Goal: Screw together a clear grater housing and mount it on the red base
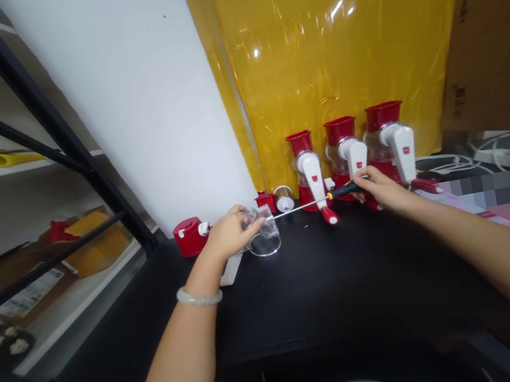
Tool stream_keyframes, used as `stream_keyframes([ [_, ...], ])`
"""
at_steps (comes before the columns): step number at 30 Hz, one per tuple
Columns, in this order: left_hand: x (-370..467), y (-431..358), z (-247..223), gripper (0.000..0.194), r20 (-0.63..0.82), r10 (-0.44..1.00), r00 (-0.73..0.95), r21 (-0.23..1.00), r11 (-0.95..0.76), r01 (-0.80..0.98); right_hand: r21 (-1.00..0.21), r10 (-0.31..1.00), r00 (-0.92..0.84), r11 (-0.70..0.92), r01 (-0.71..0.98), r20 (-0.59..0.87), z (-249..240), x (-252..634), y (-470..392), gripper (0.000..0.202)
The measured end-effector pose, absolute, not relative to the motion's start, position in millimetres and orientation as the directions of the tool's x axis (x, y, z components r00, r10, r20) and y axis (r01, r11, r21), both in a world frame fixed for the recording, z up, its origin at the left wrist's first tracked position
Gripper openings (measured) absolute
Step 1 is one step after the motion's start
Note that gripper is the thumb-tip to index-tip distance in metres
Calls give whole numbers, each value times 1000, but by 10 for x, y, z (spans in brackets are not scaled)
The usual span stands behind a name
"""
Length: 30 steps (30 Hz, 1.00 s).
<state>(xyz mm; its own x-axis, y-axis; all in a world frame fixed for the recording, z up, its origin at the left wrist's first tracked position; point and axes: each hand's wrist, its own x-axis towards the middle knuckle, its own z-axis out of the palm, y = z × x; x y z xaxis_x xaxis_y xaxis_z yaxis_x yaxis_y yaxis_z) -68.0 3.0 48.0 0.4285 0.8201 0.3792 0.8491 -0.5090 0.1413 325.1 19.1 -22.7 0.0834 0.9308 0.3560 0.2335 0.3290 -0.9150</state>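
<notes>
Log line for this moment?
left hand: holds clear plastic round-rimmed part | right hand: holds black-handled, yellow-collared screwdriver, pointed at part | behind: three red-and-white crank devices

- Slim black-handled screwdriver [341, 191] with metal shaft: black handle, yellow collar, silver-grey shaft.
- Clear cylindrical plastic housing [269, 231]: transparent.
- Three upright red-and-white plastic grinders [355, 152]: red hoppers, clear barrels, white crank arms bearing small red badges.
- Round red plastic base [190, 238]: red body, white knob.
- Gold-toned perforated metal drum [284, 197]: holed pattern, white rim.
- Flat black tabletop [340, 281]: plain black.
- Glossy amber-yellow plastic sheet [308, 43]: translucent, white glare spots.
- Flat white upright panel [146, 105]: white, isolated dark specks.
- Pale round bangle [199, 297]: milky white.
</notes>
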Motion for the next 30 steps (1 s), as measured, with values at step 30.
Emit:
stream_keyframes([
  [30, -646, 34, 456, 62, 433, 789, 436, 59, -507, 860, -944, 932, 149, 330, 31, 331, -164, 3169, 193, 32],
])
